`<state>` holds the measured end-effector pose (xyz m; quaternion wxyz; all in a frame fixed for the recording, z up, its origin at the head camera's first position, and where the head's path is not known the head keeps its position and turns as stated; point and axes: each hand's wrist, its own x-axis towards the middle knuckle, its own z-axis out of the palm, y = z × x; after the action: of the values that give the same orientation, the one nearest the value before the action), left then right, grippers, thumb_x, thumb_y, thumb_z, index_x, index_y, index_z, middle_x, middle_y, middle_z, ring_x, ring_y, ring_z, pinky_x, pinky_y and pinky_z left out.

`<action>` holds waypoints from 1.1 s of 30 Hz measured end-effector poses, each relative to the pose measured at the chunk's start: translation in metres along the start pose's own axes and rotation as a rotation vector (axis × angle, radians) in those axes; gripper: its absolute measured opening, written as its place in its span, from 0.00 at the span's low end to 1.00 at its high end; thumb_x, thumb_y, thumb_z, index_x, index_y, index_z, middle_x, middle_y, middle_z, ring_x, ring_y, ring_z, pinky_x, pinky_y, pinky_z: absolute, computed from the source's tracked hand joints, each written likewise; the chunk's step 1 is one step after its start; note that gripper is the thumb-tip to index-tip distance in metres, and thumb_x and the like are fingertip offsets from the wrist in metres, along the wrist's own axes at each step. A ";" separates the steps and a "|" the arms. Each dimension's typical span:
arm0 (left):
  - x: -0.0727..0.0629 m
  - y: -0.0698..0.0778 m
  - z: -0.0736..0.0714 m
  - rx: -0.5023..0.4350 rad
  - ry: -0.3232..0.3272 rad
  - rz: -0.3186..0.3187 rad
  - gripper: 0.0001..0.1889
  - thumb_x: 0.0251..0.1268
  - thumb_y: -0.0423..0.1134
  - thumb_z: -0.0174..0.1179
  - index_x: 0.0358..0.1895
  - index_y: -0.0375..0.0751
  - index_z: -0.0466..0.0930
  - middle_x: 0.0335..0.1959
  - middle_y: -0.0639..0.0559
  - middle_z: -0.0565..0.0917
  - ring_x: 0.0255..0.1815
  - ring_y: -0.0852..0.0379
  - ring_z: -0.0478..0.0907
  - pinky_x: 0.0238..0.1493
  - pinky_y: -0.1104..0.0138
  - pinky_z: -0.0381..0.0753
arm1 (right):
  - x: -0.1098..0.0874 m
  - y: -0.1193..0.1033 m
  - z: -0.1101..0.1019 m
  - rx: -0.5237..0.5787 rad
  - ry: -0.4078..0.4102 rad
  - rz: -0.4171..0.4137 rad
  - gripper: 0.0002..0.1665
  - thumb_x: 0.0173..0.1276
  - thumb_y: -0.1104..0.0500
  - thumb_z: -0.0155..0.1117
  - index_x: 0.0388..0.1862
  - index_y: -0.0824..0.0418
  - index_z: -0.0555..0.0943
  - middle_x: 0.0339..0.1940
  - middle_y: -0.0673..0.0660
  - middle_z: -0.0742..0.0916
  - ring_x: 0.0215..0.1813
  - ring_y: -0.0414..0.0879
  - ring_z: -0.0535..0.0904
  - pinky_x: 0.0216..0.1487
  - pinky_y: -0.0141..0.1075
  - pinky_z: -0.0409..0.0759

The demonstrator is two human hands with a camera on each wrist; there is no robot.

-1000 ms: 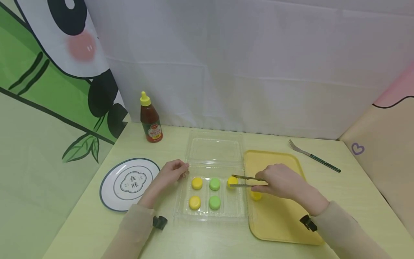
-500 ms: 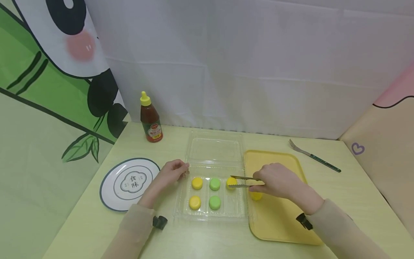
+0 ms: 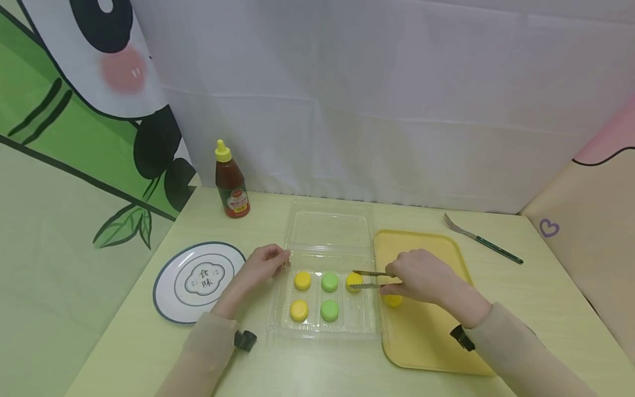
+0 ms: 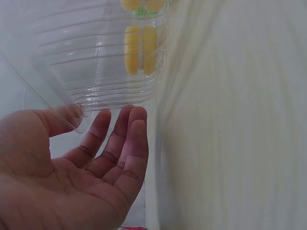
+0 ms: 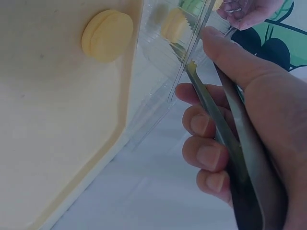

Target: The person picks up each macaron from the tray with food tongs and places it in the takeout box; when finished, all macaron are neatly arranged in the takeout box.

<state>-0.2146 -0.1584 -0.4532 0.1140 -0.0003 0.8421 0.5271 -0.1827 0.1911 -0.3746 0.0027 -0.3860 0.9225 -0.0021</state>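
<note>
My right hand (image 3: 419, 277) grips metal tongs (image 5: 249, 158), whose serrated tips lie around a yellow macaron (image 3: 354, 282) over the right column of a clear plastic container (image 3: 324, 328). That container lies with its lid folded back. Two yellow macarons, one at the front (image 3: 299, 310), sit in its left column, and two green ones, one at the back (image 3: 329, 282), in its middle column. At the container's left edge, my left hand (image 3: 265, 262) pinches the rim; the left wrist view has the thumb over the rim and fingertips against the wall (image 4: 110, 103).
A yellow tray (image 3: 431, 342) stands right of the container, with a yellow macaron (image 5: 106, 36) near its left edge. Beyond it lies a fork (image 3: 486, 241). A white plate (image 3: 171, 286) is at the left, and a sauce bottle (image 3: 230, 184) stands behind it.
My right hand has shifted slightly left, carrying the tongs and the yellow macaron a little further over the container's right column. My left hand has stayed at the rim.
</note>
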 end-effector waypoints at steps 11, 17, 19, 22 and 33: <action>-0.002 0.001 -0.001 0.002 -0.003 0.011 0.15 0.77 0.46 0.53 0.41 0.37 0.80 0.29 0.48 0.78 0.31 0.54 0.72 0.34 0.65 0.71 | 0.001 -0.005 -0.006 -0.035 -0.017 0.016 0.33 0.59 0.42 0.75 0.12 0.50 0.61 0.15 0.42 0.55 0.20 0.36 0.49 0.22 0.31 0.49; -0.003 0.003 0.000 -0.001 0.000 0.000 0.14 0.77 0.45 0.53 0.40 0.37 0.80 0.29 0.48 0.78 0.31 0.53 0.72 0.34 0.65 0.71 | 0.002 -0.006 -0.006 -0.040 -0.026 0.032 0.34 0.58 0.42 0.75 0.12 0.50 0.60 0.15 0.42 0.54 0.21 0.36 0.48 0.22 0.31 0.49; -0.003 0.004 0.000 0.001 0.002 -0.008 0.14 0.77 0.46 0.53 0.40 0.37 0.80 0.29 0.48 0.78 0.31 0.53 0.72 0.34 0.65 0.71 | 0.002 -0.006 -0.006 -0.040 -0.028 0.036 0.34 0.58 0.42 0.76 0.12 0.50 0.60 0.15 0.42 0.54 0.21 0.36 0.48 0.22 0.31 0.49; -0.003 0.004 0.000 0.004 0.005 -0.017 0.14 0.77 0.46 0.53 0.40 0.37 0.80 0.29 0.49 0.78 0.32 0.53 0.72 0.34 0.65 0.71 | 0.002 -0.007 -0.007 -0.044 -0.025 0.039 0.34 0.57 0.42 0.76 0.11 0.51 0.61 0.15 0.42 0.54 0.21 0.36 0.48 0.22 0.31 0.49; -0.003 0.003 0.000 0.008 0.000 -0.030 0.15 0.77 0.47 0.53 0.42 0.37 0.80 0.31 0.48 0.78 0.33 0.52 0.72 0.35 0.65 0.71 | 0.002 -0.008 -0.007 -0.051 -0.020 0.038 0.34 0.57 0.41 0.76 0.11 0.50 0.61 0.15 0.42 0.54 0.21 0.36 0.48 0.21 0.31 0.49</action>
<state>-0.2117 -0.1574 -0.4494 0.1220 -0.0125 0.8442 0.5219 -0.1786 0.1837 -0.3678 0.0024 -0.3682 0.9294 0.0253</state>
